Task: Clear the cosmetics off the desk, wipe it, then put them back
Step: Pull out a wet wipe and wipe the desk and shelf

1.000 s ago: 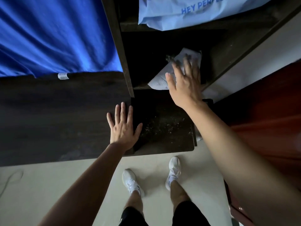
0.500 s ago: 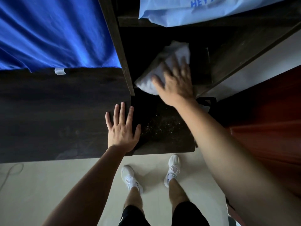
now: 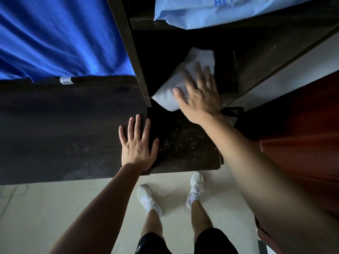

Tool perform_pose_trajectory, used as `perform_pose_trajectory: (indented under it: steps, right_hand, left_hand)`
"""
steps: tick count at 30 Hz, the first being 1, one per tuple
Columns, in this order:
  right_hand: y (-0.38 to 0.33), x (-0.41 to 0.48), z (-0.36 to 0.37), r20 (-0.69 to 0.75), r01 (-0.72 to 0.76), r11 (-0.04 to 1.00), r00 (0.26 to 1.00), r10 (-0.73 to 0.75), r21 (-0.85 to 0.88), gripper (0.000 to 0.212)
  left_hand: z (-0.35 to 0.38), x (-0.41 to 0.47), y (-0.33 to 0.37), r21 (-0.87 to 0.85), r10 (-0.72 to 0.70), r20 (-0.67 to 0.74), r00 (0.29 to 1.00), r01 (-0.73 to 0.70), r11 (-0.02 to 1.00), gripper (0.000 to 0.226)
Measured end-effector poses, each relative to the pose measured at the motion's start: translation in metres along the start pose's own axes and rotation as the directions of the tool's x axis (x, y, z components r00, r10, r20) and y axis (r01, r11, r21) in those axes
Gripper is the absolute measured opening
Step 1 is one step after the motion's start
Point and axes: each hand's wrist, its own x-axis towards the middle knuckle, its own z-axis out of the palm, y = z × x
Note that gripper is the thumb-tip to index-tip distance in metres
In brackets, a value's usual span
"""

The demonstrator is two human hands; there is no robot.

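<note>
Where it nears the cloth (image 3: pixel 168 96), the dark desk (image 3: pixel 64 125) seems speckled.

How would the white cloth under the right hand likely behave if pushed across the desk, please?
Probably floppy: the white cloth lies folded and flattened beneath the right hand. Likely light, so it should slide only while pressed. It may bunch against the upright panel.
</note>
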Motion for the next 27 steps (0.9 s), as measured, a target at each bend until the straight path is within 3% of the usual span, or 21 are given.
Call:
perform_pose_trajectory:
  steps: [4,8,10,12,15,19,23,27]
  right_hand:
    - [0.043,-0.003,-0.001,-0.007,-0.208,0.978,0.978,0.208,0.0,0.082]
    - [0.021,0.016,-0.001,-0.024,-0.302,0.952,0.953,0.303,0.052,0.081]
    - [-0.008,0.017,0.0,-0.001,-0.203,0.979,0.979,0.203,0.027,0.074]
    - [-0.034,0.009,0.003,0.031,0.047,0.999,0.998,-0.047,-0.007,0.063]
    - [-0.025,-0.008,-0.001,0.064,0.284,0.958,0.956,-0.285,0.032,0.052]
    - [0.021,-0.003,-0.01,0.067,0.204,0.978,0.977,-0.202,-0.03,0.054]
    - [-0.016,0.027,-0.002,0.085,0.087,0.996,0.993,-0.083,-0.036,0.055]
    - [-0.04,0.013,0.003,0.076,0.308,0.951,0.949,-0.304,-0.038,0.046]
  left_hand:
    - [0.001,-0.001,-0.001,-0.008,-0.001,-0.005,1.0,0.001,1.0,0.072]
    - [0.0,0.0,-0.001,-0.011,0.002,-0.006,1.0,-0.002,1.0,0.072]
    - [0.0,-0.001,0.001,-0.008,0.005,-0.01,1.0,-0.005,1.0,0.072]
    - [0.0,-0.001,0.001,-0.004,0.004,-0.008,1.0,-0.004,1.0,0.073]
    - [0.0,0.0,0.001,-0.011,0.004,-0.007,1.0,-0.004,1.0,0.073]
    - [0.004,-0.001,-0.002,0.007,0.003,-0.021,1.0,-0.003,1.0,0.073]
    - [0.008,-0.001,-0.003,0.017,0.006,-0.045,0.999,-0.005,1.0,0.073]
    - [0.01,-0.002,-0.003,0.025,0.012,-0.049,0.999,-0.01,1.0,0.073]
